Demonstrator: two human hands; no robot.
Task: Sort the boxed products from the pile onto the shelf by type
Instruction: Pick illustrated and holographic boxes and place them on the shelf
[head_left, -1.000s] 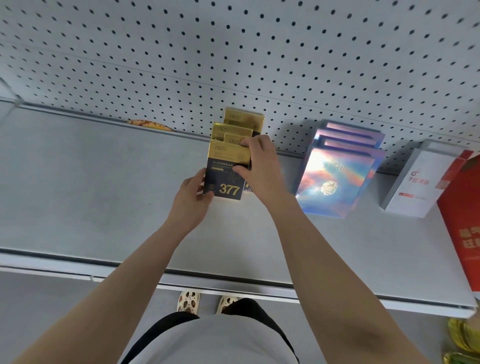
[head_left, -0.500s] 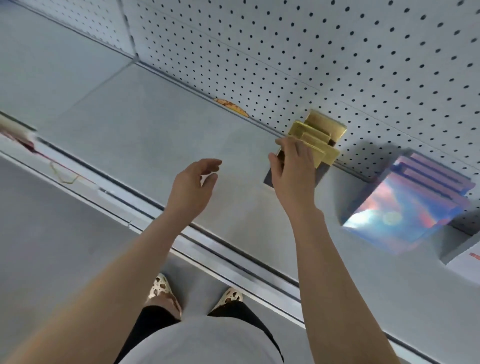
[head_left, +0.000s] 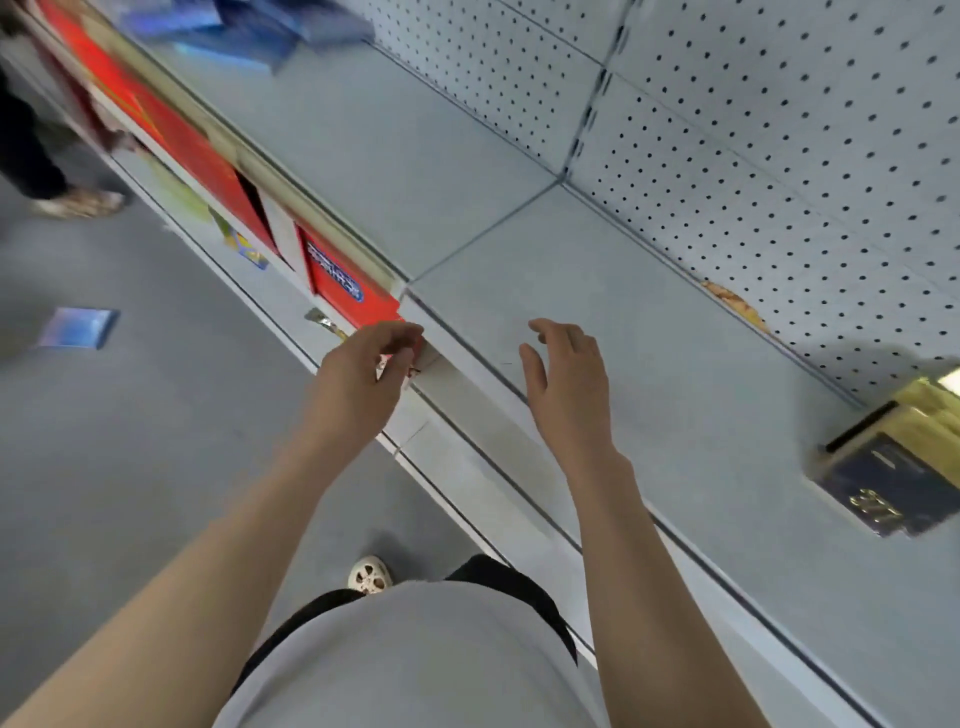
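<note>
Over the shelf's (head_left: 597, 322) front edge both hands hang empty, left hand (head_left: 358, 374) loosely curled, right hand (head_left: 566, 384) slack-fingered, gold-and-navy boxes (head_left: 893, 467) filed far right; the blurred stray box (head_left: 78, 327) on the floor risks being stepped on.

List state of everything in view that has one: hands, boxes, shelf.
left hand: empty, fingers loosely curled, over the shelf's front edge
right hand: empty, fingers relaxed, above the shelf
gold and navy boxes: set on the shelf at far right, blurred
shelf: bare grey surface under the hands
holographic box: lying flat on the floor
blue boxes: on the shelf far left, blurred
red boxes: on a lower level
</note>
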